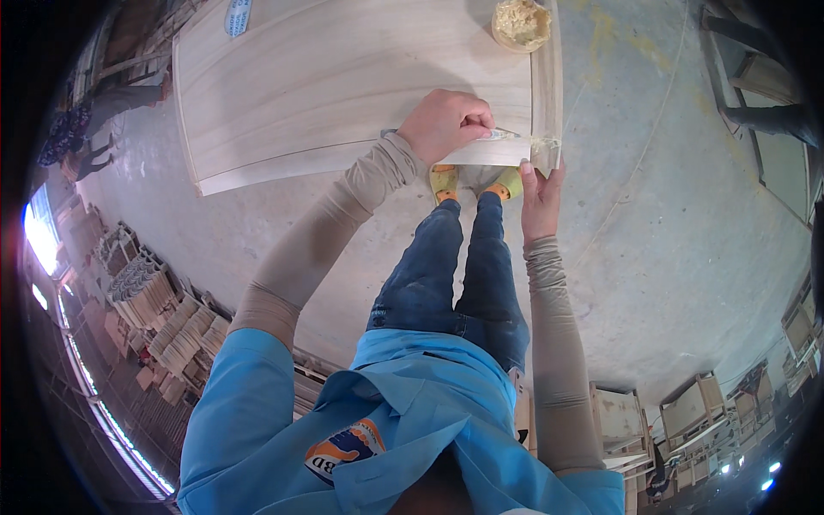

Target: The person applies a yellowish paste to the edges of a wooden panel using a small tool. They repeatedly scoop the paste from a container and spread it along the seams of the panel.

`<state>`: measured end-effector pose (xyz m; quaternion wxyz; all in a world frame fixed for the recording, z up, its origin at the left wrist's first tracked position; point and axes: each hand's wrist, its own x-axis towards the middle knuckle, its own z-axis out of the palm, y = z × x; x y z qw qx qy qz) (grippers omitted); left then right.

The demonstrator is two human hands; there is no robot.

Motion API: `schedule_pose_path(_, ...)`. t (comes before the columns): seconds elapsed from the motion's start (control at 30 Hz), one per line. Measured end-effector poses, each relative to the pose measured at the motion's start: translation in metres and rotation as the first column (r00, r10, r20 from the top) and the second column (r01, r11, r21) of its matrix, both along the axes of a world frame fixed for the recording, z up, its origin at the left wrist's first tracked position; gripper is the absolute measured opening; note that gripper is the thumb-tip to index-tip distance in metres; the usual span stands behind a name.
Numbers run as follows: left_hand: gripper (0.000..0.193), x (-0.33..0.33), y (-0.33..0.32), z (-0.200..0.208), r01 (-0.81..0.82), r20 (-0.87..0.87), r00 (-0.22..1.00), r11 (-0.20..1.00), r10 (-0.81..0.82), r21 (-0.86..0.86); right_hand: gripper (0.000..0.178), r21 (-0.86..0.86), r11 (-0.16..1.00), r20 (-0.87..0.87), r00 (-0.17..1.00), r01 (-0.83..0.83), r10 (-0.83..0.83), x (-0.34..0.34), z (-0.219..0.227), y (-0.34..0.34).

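Note:
A broad pale wooden panel (343,86) lies before me, with a narrow strip along its right side. My left hand (446,124) is closed around a slim putty knife (500,134), its tip pointing right toward the strip. A smear of yellowish filler (544,144) marks the strip near the front corner. At that corner my right hand (542,202) grips the panel's edge, thumb against the front; its other fingers are partly hidden. An open tub of lumpy, cream-coloured filler (521,26) stands on the panel's far right.
A blue-and-white printed object (238,17) rests at the panel's far left. Stacked wooden parts (163,309) line the floor at left, and wooden frames (691,408) stand at lower right. Another person (86,137) is at the far left. Concrete floor (635,223) surrounds my feet.

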<state>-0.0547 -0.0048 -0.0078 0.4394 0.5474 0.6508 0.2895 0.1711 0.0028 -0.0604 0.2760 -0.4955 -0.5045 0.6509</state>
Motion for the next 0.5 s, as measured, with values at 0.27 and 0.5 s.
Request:
schedule_pose_path(0.27, 0.015, 0.004, 0.011, 0.016, 0.017, -0.130, 0.991, 0.987, -0.037, -0.157, 0.070, 0.007, 1.000, 0.046, 0.999, -0.012, 0.011, 0.003, -0.004, 0.001)
schedule_pose_path(0.5, 0.012, -0.007, 0.000, 0.028, 0.001, -0.208, 0.977, 0.974, -0.049, -0.225, 0.072, -0.010, 1.000, 0.044, 0.999, 0.000, 0.000, 0.002, 0.000, 0.002)
